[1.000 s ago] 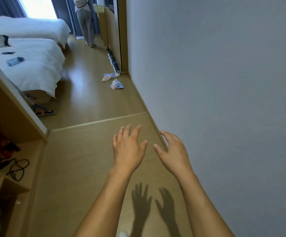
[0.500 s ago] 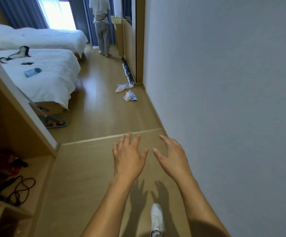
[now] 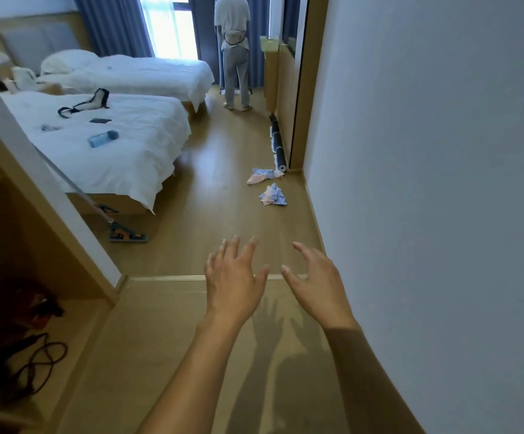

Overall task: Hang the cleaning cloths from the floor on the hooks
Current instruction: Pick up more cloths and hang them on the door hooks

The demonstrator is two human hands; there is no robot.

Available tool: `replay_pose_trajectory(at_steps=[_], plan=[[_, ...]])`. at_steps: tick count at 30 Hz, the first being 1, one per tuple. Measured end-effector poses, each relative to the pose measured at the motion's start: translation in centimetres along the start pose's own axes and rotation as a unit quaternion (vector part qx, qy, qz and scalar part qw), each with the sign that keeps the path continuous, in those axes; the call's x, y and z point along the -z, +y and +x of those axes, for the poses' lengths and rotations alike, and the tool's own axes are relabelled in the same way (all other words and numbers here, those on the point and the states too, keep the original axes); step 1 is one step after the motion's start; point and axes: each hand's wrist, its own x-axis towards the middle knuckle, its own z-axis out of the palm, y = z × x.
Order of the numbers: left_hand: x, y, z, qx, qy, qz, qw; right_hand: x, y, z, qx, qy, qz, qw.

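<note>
Two crumpled cleaning cloths lie on the wooden floor ahead near the right wall. The nearer cloth [image 3: 273,195] is blue-striped with pink and white; the farther cloth [image 3: 262,176] lies just beyond it by the wall corner. My left hand [image 3: 234,280] and my right hand [image 3: 316,280] are stretched out in front of me, fingers spread, holding nothing, well short of the cloths. No hooks are in view.
A plain wall [image 3: 426,183] runs close on my right. Two white beds [image 3: 104,133] stand at left, a flat mop [image 3: 126,234] by the nearer one. A dark rolled mat [image 3: 278,145] lies along the wall. A person [image 3: 234,51] stands by the curtains. Open wooden shelving [image 3: 19,308] with cables is at near left.
The view has lifted and moved forward along the hallway, so the cloths appear closer. Both hands stay outstretched with nothing in them. My shoe, seen half a second ago, is out of view.
</note>
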Motion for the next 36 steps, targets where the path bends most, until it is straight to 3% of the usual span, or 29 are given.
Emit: replay_pose_trajectory(at_steps=[7,14,25,36], plan=[[-3.4,1.0,9.0,0.013,-0.016,-0.004,1.000,0.0,2.1,9.1,0.003,-0.025,-0.008,1.000],[-6.7,0.5,21.2,0.001,-0.032,-0.026,0.999,-1.4,3.3,20.2,-0.010,0.000,-0.040,0.999],[-7.7,-2.2,45.2,-0.028,-0.034,-0.042,0.998,-4.5,-0.2,42.3,-0.045,0.028,-0.039,0.998],[-11.8,-5.4,60.2,0.002,-0.053,-0.022,0.998,-8.2,1.0,58.3,-0.067,0.008,-0.034,0.997]])
